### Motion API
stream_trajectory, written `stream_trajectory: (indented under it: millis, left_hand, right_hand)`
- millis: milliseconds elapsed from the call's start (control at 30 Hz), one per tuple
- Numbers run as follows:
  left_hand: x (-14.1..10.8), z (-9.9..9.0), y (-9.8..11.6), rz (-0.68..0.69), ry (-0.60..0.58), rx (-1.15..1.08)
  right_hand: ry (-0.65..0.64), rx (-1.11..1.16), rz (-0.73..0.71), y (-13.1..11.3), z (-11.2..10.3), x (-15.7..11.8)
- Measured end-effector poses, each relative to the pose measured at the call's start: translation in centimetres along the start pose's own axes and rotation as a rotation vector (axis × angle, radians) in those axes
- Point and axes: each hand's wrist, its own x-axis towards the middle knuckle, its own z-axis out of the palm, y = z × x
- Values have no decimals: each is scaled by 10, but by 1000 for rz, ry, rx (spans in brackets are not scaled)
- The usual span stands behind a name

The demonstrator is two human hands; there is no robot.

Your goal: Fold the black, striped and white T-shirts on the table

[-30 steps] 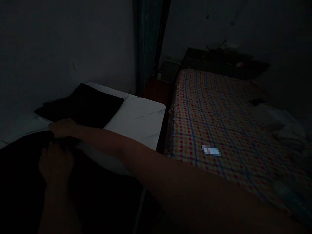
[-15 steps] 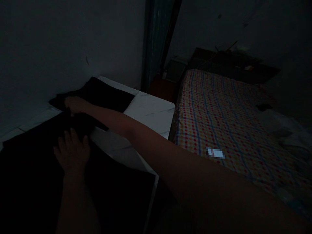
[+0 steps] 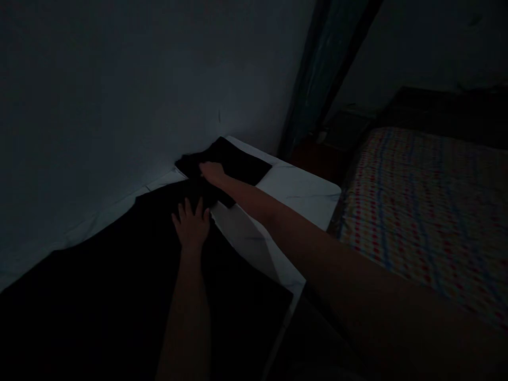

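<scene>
Black garment (image 3: 111,296) covers white table (image 3: 304,185) | left hand (image 3: 192,226) splayed flat, seemingly steadying fabric | right hand (image 3: 213,173) curled toward table's far end, pinch unclear

black cloth (image 3: 111,296) runs past the left and bottom edges, checked bedspread (image 3: 428,211) past the right; the right hand (image 3: 211,173) partly hides its fingers.

On the right spreads a sheet (image 3: 420,211) with red and blue checks. A dark teal curtain (image 3: 325,63) hangs beside the grey wall (image 3: 138,79), with reddish floor (image 3: 317,159) near the curtain's foot.
</scene>
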Motion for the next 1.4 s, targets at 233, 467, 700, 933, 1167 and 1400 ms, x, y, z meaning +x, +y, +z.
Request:
stream_trajectory:
  millis: [233, 467, 700, 933, 1167, 1400]
  left_hand:
    - [3, -5, 0, -8, -80, 40]
    - [-65, -32, -55, 172, -218, -78]
    - [-209, -78, -128, -33, -225, -9]
    - [-333, -100, -161, -311, -120, 77]
    - [-378, -110, -130, -724, 39, 80]
    - [-385, -106, -122, -789, 132, -56]
  right_hand:
    - [-104, 96, -390, -40, 35, -43]
    - [135, 180, -379, -4, 47, -82]
    - [218, 426, -576, -33, 85, -103]
    - [-114, 326, -938, -105, 104, -222]
    - [-165, 251, -1059, -103, 107, -301]
    - [-55, 153, -591, -70, 64, -333]
